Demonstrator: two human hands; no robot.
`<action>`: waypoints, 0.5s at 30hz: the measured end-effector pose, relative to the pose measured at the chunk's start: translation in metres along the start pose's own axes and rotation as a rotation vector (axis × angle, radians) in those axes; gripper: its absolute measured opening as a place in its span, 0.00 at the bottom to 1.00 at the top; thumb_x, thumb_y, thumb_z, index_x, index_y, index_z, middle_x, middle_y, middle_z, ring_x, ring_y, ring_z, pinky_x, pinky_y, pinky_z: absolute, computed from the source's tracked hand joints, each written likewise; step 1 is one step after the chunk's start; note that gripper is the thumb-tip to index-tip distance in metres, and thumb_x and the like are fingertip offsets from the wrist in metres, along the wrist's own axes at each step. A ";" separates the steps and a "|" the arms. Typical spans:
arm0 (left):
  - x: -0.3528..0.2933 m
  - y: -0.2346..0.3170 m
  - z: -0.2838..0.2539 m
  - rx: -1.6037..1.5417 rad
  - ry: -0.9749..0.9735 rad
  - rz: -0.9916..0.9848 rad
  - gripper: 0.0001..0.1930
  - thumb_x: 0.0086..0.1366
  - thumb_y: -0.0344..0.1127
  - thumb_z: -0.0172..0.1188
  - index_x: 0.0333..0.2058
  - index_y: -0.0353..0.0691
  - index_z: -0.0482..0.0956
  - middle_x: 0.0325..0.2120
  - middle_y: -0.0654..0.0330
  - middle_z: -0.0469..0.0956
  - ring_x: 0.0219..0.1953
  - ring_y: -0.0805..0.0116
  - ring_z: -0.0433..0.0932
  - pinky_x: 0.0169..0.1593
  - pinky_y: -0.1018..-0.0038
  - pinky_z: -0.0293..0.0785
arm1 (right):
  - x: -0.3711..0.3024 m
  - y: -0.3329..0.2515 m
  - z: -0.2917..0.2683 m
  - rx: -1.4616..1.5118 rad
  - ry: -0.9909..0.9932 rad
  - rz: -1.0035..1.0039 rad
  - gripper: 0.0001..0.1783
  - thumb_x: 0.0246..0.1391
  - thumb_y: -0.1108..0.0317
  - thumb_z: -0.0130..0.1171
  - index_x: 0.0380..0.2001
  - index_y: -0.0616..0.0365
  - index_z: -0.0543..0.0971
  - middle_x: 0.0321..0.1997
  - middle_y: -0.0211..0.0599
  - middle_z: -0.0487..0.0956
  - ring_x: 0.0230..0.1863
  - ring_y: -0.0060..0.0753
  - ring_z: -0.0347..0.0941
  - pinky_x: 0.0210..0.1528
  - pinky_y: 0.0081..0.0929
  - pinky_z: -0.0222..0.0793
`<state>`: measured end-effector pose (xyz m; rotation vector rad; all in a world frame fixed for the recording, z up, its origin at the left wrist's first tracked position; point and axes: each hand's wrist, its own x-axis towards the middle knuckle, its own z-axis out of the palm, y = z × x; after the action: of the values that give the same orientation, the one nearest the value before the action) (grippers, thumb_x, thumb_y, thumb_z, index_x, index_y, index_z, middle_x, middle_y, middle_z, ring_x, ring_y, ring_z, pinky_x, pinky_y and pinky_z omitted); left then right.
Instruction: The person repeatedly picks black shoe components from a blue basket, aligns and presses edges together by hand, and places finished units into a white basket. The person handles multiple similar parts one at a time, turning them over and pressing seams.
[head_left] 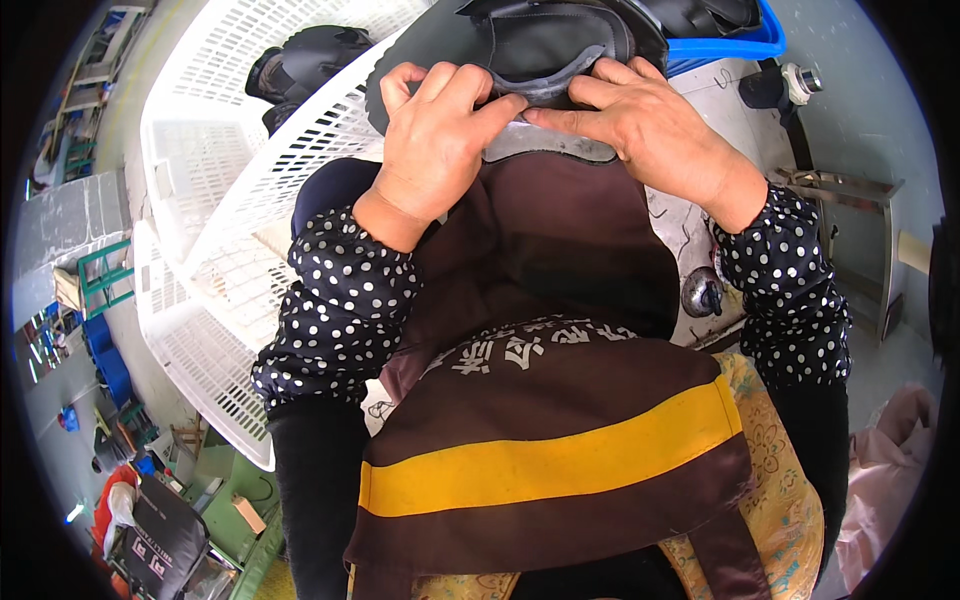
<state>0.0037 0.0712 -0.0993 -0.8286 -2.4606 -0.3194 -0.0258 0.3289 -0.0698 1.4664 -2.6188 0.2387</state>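
Head: blk piece (pixel 522 42), vis. axis crosswise, rim (pixel 552 88) nearside.

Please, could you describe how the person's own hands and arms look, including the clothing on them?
The left hand and right hand wear no gloves. Both forearms have loose black sleeves with white polka dots, gathered at the wrists; plain black cloth shows beyond them.

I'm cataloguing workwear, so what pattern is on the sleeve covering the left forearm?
White dots on a dark sleeve, best seen in the head view.
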 end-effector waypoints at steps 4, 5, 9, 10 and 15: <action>0.001 -0.003 0.002 0.074 0.025 0.098 0.12 0.54 0.31 0.65 0.37 0.54 0.88 0.30 0.73 0.70 0.39 0.73 0.74 0.55 0.57 0.62 | -0.001 0.001 0.002 -0.005 -0.001 0.008 0.31 0.54 0.74 0.60 0.60 0.34 0.84 0.44 0.18 0.78 0.50 0.28 0.72 0.52 0.30 0.66; 0.002 -0.004 0.002 0.098 0.019 0.113 0.12 0.54 0.32 0.65 0.37 0.53 0.88 0.30 0.73 0.70 0.39 0.73 0.74 0.55 0.56 0.62 | -0.001 0.001 0.002 -0.014 -0.002 0.006 0.31 0.53 0.74 0.60 0.60 0.33 0.84 0.44 0.18 0.78 0.50 0.28 0.72 0.52 0.30 0.67; 0.006 -0.008 0.004 0.163 0.026 0.162 0.11 0.52 0.34 0.66 0.36 0.53 0.88 0.31 0.73 0.70 0.39 0.73 0.74 0.55 0.56 0.62 | 0.002 0.001 0.005 0.040 0.042 -0.004 0.40 0.41 0.82 0.61 0.61 0.39 0.83 0.44 0.24 0.77 0.48 0.35 0.71 0.51 0.33 0.66; 0.006 -0.008 0.005 0.171 0.034 0.171 0.11 0.52 0.34 0.67 0.36 0.53 0.89 0.31 0.74 0.70 0.39 0.73 0.74 0.55 0.57 0.62 | 0.002 0.001 0.005 0.049 0.039 0.001 0.40 0.41 0.82 0.61 0.61 0.39 0.83 0.43 0.24 0.77 0.48 0.35 0.71 0.51 0.33 0.66; 0.008 -0.011 0.008 0.095 0.044 0.137 0.08 0.52 0.34 0.67 0.33 0.52 0.89 0.29 0.74 0.70 0.39 0.74 0.73 0.53 0.59 0.61 | 0.001 0.002 0.004 0.001 0.004 0.040 0.32 0.53 0.75 0.60 0.60 0.33 0.84 0.44 0.17 0.78 0.50 0.28 0.72 0.53 0.31 0.67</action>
<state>-0.0116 0.0694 -0.1019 -0.9339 -2.3445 -0.1683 -0.0278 0.3285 -0.0739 1.4137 -2.6467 0.2465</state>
